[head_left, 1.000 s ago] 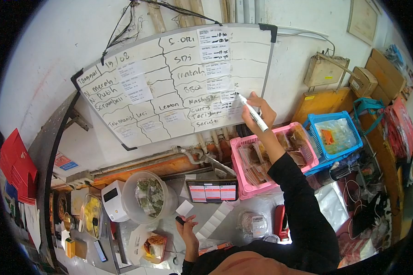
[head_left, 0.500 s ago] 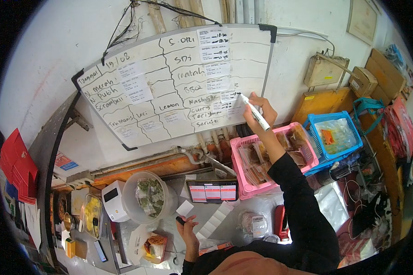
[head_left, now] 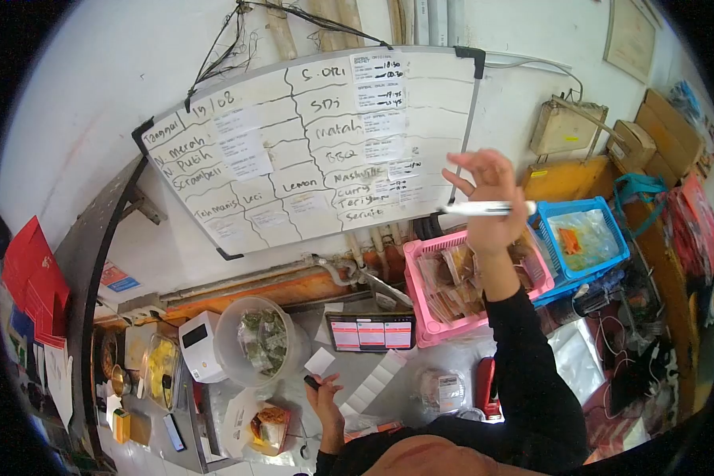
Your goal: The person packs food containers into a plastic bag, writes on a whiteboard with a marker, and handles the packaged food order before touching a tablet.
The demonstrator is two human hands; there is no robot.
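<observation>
My right hand [head_left: 496, 226] is raised in front of the wall, its thumb pinning a white marker [head_left: 480, 209] across the palm while other fingers point up. The marker's dark tip points left, apart from the whiteboard [head_left: 420, 95]. Handwritten words and several printed labels [head_left: 250, 151] cover much of that board. Low over the counter, my left hand [head_left: 328, 408] pinches a small black marker cap [head_left: 312, 382]. Just beyond it lie a small white paper [head_left: 320, 361] and a strip of blank labels [head_left: 373, 382].
A pink basket [head_left: 420, 317] of packets and a blue basket [head_left: 623, 246] stand at right. Behind the counter are a tablet [head_left: 370, 332], a clear tub [head_left: 297, 349] of green packets and a white label printer [head_left: 200, 345]. An open food box [head_left: 242, 420] sits near the front.
My right hand has drawn the marker off the whiteboard, moving right and down, and the marker has turned nearly level. The left hand stays put with the cap. The view has shifted slightly.
</observation>
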